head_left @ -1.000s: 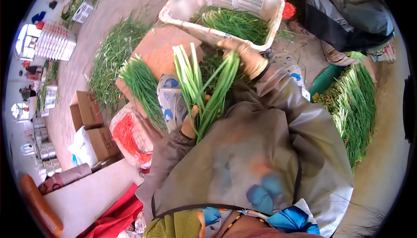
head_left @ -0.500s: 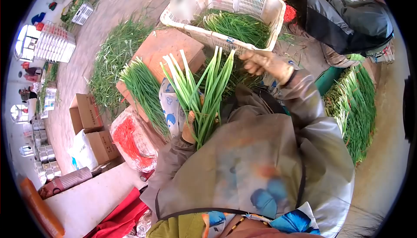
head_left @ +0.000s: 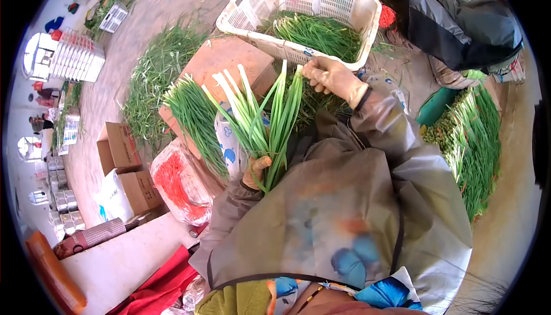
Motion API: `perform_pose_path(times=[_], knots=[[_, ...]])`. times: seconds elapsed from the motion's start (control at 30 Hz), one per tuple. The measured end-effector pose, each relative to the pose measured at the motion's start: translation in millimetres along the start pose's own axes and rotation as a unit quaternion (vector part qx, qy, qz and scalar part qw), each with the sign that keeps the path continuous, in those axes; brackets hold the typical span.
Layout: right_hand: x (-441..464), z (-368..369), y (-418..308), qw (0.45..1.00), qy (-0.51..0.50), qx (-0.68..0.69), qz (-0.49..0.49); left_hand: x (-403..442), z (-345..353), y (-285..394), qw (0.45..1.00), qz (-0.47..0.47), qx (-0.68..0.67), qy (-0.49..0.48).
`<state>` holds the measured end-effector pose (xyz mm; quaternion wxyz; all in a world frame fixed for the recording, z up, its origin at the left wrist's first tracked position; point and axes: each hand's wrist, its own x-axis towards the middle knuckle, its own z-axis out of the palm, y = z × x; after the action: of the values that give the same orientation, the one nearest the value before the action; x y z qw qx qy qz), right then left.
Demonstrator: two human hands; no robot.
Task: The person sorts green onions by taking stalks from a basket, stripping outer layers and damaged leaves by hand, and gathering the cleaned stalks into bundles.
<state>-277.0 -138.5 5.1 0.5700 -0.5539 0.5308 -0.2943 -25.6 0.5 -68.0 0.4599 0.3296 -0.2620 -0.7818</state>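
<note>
My left hand (head_left: 256,172) is closed round the lower green part of a loose bunch of green stalks (head_left: 267,125), whose white ends fan out and point up. My gloved right hand (head_left: 334,78) has its fingers pinched at the pale tip of a stalk on the bunch's right side, just below the crate's near rim. A tidy bundle of green stalks (head_left: 197,122) lies on a reddish-brown board (head_left: 229,62) left of my left hand. More stalks (head_left: 315,32) lie inside the white plastic crate (head_left: 261,40).
Loose greens (head_left: 158,82) lie on the floor at left. Red ties (head_left: 175,186) sit beside open cardboard boxes (head_left: 135,191). At right are a large stack of bundled greens (head_left: 473,142) and a co-worker's dark clothing (head_left: 459,28). Stacked white crates (head_left: 77,56) stand far left.
My right hand moved off the bunch to the right, then back left to a stalk tip. The bunch in my left hand has fanned out.
</note>
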Motion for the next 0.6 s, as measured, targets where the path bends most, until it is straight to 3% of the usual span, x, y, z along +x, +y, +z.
perform_pose_path(times=[0.17, 0.27, 0.33, 0.4, 0.47, 0.53, 0.57, 0.6], knots=[[19.1, 5.1, 24.0, 0.996, -0.062, 0.034, -0.061, -0.1, -8.0, -5.1, 0.999, 0.001, 0.026, 0.019], [14.1, 4.6, 19.8, 0.991, -0.085, 0.096, -0.038, -0.9, -9.5, -5.5, 1.0, -0.006, 0.015, 0.023], [11.4, 4.4, 16.0, 0.995, -0.027, 0.09, 0.034, -1.1, -1.8, -1.1, 1.0, -0.007, 0.009, 0.025], [11.6, 8.9, 14.2, 0.996, -0.019, 0.072, 0.048, -1.9, 3.3, 2.5, 1.0, -0.013, 0.006, 0.025], [16.8, 10.5, 23.8, 0.997, -0.065, 0.046, -0.026, -1.5, 4.5, 3.4, 1.0, -0.015, 0.006, 0.024], [20.8, -0.2, 21.2, 0.998, -0.03, 0.029, -0.036, -3.3, 2.5, 3.0, 1.0, -0.012, 0.011, 0.023], [22.9, -8.2, 21.2, 0.971, 0.086, -0.179, -0.137, -3.4, 1.6, 1.8, 1.0, -0.008, 0.012, 0.022], [25.2, -18.2, 21.5, 0.877, 0.196, -0.375, -0.23, -3.7, 0.4, 1.6, 1.0, -0.005, 0.011, 0.022]])
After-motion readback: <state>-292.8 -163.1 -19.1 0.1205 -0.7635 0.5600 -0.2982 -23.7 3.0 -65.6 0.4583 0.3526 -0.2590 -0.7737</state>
